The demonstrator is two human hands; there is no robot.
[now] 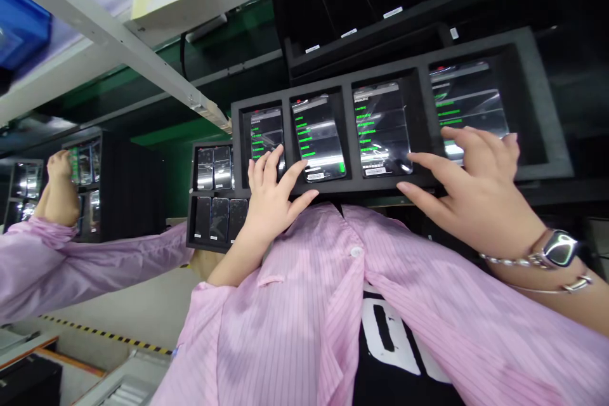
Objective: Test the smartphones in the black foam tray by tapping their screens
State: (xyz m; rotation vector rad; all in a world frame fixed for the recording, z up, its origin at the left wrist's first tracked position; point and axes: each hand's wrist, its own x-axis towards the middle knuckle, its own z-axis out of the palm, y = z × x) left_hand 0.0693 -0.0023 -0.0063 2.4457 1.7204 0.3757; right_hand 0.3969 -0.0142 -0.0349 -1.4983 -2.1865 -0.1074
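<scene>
A black foam tray lies before me, with several smartphones set in its compartments, screens up and showing green lines of text. My left hand spreads its fingers over the lower part of the leftmost phone; a fingertip reaches the lower left of the second phone. My right hand is spread too, its index fingertip at the lower right edge of the third phone. Its other fingers cover the bottom of the rightmost phone. Neither hand grasps anything.
Left of my tray, another black tray holds several phones. A co-worker's hand is over a tray of phones farther left. Dark stacked trays stand behind mine. A pale metal beam slants down from the upper left.
</scene>
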